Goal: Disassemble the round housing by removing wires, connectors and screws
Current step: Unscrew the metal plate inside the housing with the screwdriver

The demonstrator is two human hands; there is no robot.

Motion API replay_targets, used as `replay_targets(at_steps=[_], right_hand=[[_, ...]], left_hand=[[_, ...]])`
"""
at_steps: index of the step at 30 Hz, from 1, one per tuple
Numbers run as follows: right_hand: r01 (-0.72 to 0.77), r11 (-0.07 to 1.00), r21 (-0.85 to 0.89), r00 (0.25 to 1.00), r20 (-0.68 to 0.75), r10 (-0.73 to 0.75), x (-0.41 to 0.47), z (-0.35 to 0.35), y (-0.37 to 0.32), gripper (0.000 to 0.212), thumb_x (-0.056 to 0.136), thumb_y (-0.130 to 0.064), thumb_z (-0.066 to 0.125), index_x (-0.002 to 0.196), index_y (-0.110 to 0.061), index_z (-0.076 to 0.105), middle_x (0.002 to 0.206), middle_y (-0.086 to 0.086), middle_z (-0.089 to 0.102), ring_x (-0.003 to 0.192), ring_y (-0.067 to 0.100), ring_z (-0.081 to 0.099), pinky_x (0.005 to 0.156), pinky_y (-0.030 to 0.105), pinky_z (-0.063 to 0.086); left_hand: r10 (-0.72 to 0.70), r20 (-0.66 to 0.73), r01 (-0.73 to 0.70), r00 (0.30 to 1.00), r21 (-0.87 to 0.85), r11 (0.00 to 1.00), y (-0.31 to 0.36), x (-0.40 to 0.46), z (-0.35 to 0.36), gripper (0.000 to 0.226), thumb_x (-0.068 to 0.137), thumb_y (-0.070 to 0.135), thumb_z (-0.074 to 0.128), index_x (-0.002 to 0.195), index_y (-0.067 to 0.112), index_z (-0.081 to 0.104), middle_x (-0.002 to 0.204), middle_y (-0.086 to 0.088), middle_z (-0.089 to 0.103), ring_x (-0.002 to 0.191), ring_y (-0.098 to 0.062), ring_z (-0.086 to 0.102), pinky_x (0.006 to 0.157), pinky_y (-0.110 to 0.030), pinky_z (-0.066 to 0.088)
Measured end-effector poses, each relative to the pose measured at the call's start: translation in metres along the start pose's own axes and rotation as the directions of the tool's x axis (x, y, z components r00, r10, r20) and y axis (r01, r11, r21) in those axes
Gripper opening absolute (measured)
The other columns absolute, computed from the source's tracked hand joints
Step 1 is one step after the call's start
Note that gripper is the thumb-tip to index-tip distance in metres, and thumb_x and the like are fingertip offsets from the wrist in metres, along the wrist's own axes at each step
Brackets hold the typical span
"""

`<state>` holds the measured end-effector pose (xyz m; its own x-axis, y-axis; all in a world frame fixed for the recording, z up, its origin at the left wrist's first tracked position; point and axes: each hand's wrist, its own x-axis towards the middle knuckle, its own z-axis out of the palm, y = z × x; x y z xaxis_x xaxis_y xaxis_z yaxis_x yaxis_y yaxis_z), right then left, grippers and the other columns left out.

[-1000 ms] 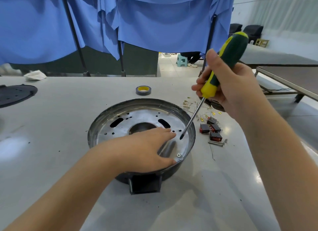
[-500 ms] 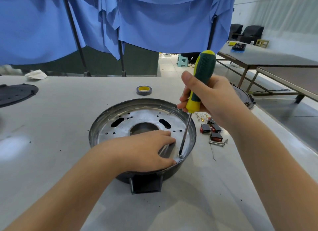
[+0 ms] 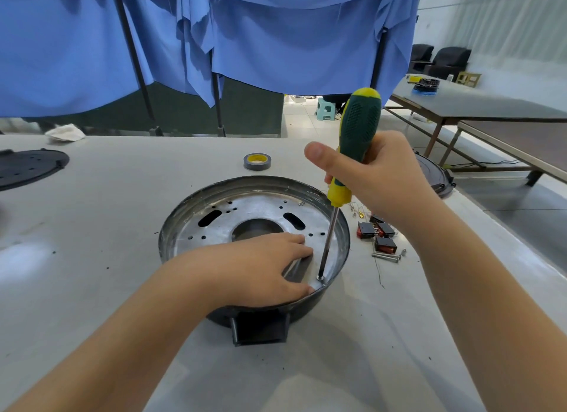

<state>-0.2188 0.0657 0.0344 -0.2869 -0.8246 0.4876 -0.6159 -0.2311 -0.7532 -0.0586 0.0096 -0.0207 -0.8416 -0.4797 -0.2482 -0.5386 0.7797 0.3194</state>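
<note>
Gripping the screwdriver point(image 3: 356, 141), the right hand point(image 3: 377, 178) is clenched on its handle, its tip seated on a screw point(image 3: 320, 278), while the housing point(image 3: 190, 215) is pressed by the flat, relaxed left hand point(image 3: 260, 267).

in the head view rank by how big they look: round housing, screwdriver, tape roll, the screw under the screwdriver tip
1. round housing
2. screwdriver, though it stands nearer the camera, which enlarges it
3. tape roll, farther back
4. screw, smallest
</note>
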Motion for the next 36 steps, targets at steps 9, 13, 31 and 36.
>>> replay_targets(at_steps=[9,13,31,36], right_hand=[[-0.039,0.998,-0.047,0.991,0.127,0.045,0.000,-0.004,-0.004,0.041,0.083,-0.047,0.064,0.077,-0.007,0.063,0.069,0.001,0.069,0.050,0.008,0.057,0.046,0.014,0.047],[-0.086,0.995,-0.057,0.967,0.237,0.097,0.003,-0.009,-0.001,0.028,0.087,-0.045,0.059,0.078,-0.018,0.064,0.063,-0.011,0.066,0.050,-0.006,0.055,0.048,0.006,0.042],[-0.004,1.000,-0.003,0.995,0.104,0.004,-0.001,0.000,-0.005,0.042,0.076,-0.051,0.070,0.093,-0.013,0.063,0.080,0.007,0.069,0.073,0.017,0.067,0.068,0.024,0.055],[-0.022,0.978,0.210,1.000,0.024,0.017,-0.002,-0.003,-0.014,0.041,0.082,-0.043,0.067,0.108,-0.014,0.057,0.083,0.002,0.071,0.076,0.012,0.070,0.069,0.022,0.058]], left_hand=[[-0.001,0.018,0.001,1.000,0.005,1.000,0.000,0.000,-0.002,0.066,0.092,0.052,0.049,0.150,0.037,0.022,0.160,0.020,0.007,0.146,-0.005,0.011,0.106,-0.019,0.012],[-0.004,0.020,0.004,1.000,0.007,1.000,0.000,0.001,-0.001,0.066,0.092,0.053,0.049,0.150,0.036,0.022,0.160,0.020,0.006,0.146,-0.005,0.011,0.105,-0.019,0.012],[-0.024,-0.273,-0.095,0.962,-0.415,0.905,0.017,0.001,-0.004,0.029,0.089,0.042,0.060,0.117,0.037,0.063,0.100,0.025,0.063,0.093,0.012,0.056,0.083,-0.017,0.048],[-0.030,-0.425,-0.247,0.905,-0.581,0.776,0.017,0.005,-0.005,0.011,0.090,0.022,0.065,0.098,0.027,0.071,0.089,0.006,0.075,0.085,-0.010,0.071,0.085,-0.038,0.056]])
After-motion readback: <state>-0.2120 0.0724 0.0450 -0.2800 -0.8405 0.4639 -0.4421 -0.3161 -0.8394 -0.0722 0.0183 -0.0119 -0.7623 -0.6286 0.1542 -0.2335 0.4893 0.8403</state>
